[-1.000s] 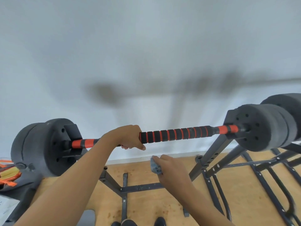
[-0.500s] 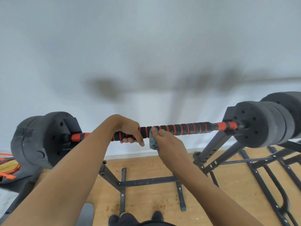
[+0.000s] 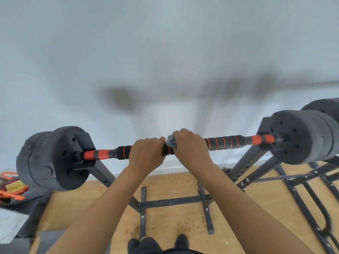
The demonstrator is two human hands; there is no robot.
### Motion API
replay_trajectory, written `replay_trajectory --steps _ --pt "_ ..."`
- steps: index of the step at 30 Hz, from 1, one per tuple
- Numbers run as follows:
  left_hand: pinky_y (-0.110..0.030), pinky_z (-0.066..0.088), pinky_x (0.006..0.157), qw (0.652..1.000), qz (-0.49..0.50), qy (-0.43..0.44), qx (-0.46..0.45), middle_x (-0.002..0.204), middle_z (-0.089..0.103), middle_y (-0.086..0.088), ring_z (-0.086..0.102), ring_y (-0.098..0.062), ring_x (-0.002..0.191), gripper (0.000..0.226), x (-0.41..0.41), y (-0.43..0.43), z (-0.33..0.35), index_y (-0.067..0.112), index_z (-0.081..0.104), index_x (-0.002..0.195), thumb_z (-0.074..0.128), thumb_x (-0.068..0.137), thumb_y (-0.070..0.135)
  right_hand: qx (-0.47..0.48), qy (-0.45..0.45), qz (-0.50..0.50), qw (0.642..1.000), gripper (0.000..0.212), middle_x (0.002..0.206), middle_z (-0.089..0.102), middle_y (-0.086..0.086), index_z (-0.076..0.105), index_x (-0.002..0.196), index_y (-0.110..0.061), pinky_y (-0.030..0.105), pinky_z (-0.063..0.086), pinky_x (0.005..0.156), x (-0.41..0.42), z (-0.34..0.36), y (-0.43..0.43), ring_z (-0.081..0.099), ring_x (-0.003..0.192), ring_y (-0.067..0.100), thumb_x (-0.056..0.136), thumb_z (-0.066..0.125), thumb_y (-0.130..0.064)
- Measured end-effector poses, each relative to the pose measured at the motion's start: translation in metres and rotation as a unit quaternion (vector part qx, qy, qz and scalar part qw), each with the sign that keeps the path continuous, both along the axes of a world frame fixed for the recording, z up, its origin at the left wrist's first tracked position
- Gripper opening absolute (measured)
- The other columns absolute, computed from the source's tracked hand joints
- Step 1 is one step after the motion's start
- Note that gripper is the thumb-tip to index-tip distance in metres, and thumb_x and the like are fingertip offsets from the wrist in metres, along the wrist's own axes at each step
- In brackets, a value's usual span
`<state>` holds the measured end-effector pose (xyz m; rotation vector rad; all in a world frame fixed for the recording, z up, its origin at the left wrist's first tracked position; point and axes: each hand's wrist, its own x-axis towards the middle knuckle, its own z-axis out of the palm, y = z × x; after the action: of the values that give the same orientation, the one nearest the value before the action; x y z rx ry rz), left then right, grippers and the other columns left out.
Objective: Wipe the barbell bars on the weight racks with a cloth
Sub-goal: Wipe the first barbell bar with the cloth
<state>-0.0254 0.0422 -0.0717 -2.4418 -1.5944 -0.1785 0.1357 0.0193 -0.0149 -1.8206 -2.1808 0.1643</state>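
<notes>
Head view: dark shoes [image 3: 181,241] are seen at the lower edge on the wooden floor [image 3: 174,217], where the black rack [image 3: 176,201] is stood. Higher up, the barbell bar [image 3: 225,142] is laid across the rack's uprights. The left grip [image 3: 146,154] is curled round the bar's foam sleeve. Just beside it, the right grip [image 3: 190,153] is closed over a grey cloth [image 3: 171,141], which is pressed onto the bar. Dark weight plates [image 3: 51,158] are carried at both ends, before a white wall [image 3: 165,52].

The bar [image 3: 225,142] is black with orange bands, the cloth [image 3: 171,141] grey, the plates [image 3: 53,158] dark grey.
</notes>
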Motion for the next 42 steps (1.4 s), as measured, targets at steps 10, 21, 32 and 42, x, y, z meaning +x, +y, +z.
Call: replay_trajectory --steps 10,21,32,42 --pt "-0.029 0.051 0.055 0.908 0.02 -0.057 -0.416 0.062 0.064 -0.001 0.061 -0.018 0.051 0.017 0.002 0.043 0.038 0.018 0.062 0.079 0.074 0.082 0.029 0.03 0.049 0.02 0.998 0.08 0.09 0.056 0.0 0.057 0.142 -0.011 0.026 0.037 0.043 0.018 -0.04 -0.051 0.037 0.062 0.012 0.067 0.083 0.004" --pt "-0.036 0.048 0.062 0.792 0.017 -0.095 -0.602 0.063 0.059 -0.008 0.052 -0.022 0.052 0.022 -0.002 0.063 0.046 0.012 0.065 0.071 0.078 0.085 0.023 -0.034 0.022 0.029 0.999 0.026 0.085 0.047 -0.004 0.06 0.116 -0.021 0.032 0.039 0.052 0.007 0.005 -0.012 0.055 0.073 0.021 0.092 0.053 -0.014" --pt "-0.033 0.056 0.068 0.84 -0.007 -0.116 -0.531 0.069 0.069 -0.001 0.066 -0.019 0.059 0.024 -0.004 0.05 0.049 0.014 0.065 0.096 0.08 0.087 0.031 -0.074 0.092 0.035 0.992 0.058 0.094 0.053 -0.004 0.058 0.14 -0.026 0.037 0.054 0.066 0.041 -0.032 -0.072 0.055 0.079 0.018 0.087 0.065 -0.003" --pt "-0.032 0.049 0.059 0.998 -0.023 -0.015 -0.06 0.069 0.048 0.009 0.05 -0.017 0.061 0.036 0.02 -0.005 0.015 0.024 0.046 0.086 0.071 0.086 0.05 -0.078 0.063 0.016 0.995 0.008 0.053 0.034 -0.003 0.032 0.06 -0.014 0.034 0.031 0.048 0.036 0.021 0.032 0.027 0.05 0.015 0.066 0.038 -0.013"
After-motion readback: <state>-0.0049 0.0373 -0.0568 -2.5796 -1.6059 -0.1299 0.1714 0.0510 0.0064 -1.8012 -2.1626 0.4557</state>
